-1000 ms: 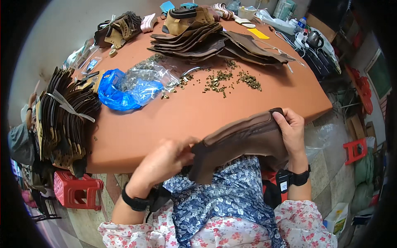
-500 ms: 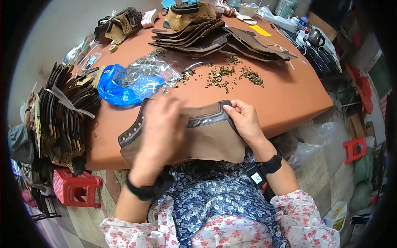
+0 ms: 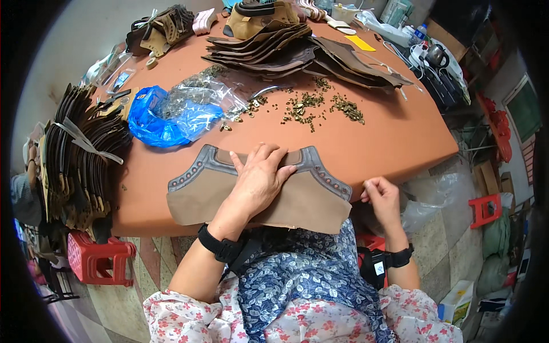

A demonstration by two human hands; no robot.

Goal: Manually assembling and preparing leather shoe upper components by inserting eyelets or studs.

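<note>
A brown shoe-upper piece (image 3: 197, 206) lies flat at the near edge of the table, its dark padded collar facing away from me. Rows of metal eyelets run down both slanted ends of that collar. My left hand (image 3: 257, 182) rests on the middle of the piece, fingers apart and palm down. To the right, off the piece and beside the table edge, my right hand (image 3: 384, 200) is closed with fingertips pinched together. Whatever is in that pinch, if anything, is too small to make out. Small brass-coloured eyelets (image 3: 303, 107) are scattered in heaps beyond the piece.
On the orange-brown table (image 3: 400, 134) sit a blue plastic bag (image 3: 150, 123) and a clear bag (image 3: 200, 94). A tied bundle of uppers (image 3: 86, 154) stands left; stacked brown pieces (image 3: 263, 51) lie at the back. Red stools (image 3: 100, 257) are on the floor.
The upper has been turned and laid flat, both eyelet rows now showing. My right hand has let go of its corner and moved right and down. My left hand has settled onto it.
</note>
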